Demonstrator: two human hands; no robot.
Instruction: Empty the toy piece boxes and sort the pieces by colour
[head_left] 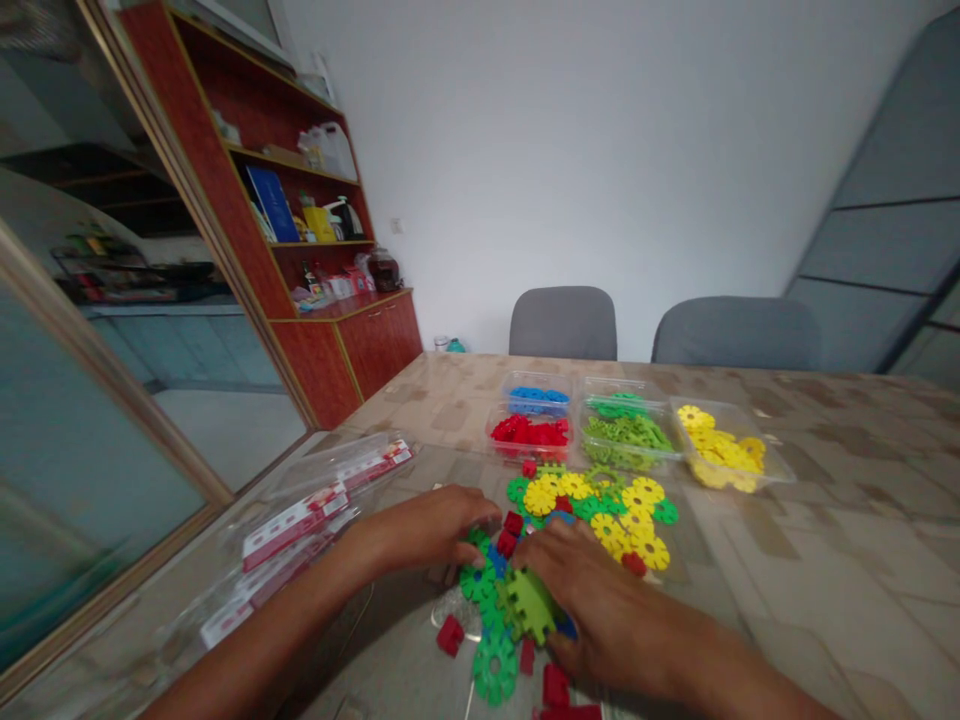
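My right hand (592, 590) is curled over the near part of a loose heap of plastic interlocking pieces. Its fingers and thumb close round a light green notched piece (529, 606), partly covering it and some blue pieces under the palm. To the left, my left hand (454, 522) hovers at the heap's edge, thumb and fingers apart, beside a green flower-shaped disc (477, 582). Red blocks (510, 535) lie between the hands. Another green disc (495, 668) is nearest me. Yellow flower discs (637, 510) spread over the far right part of the heap.
Clear tubs behind the heap hold red pieces (529, 432), blue pieces (538, 400), light green pieces (626, 437) and yellow pieces (724, 452). Plastic packaging with red-and-white labels (296, 525) lies at the left. Two grey chairs (562, 322) stand beyond the table.
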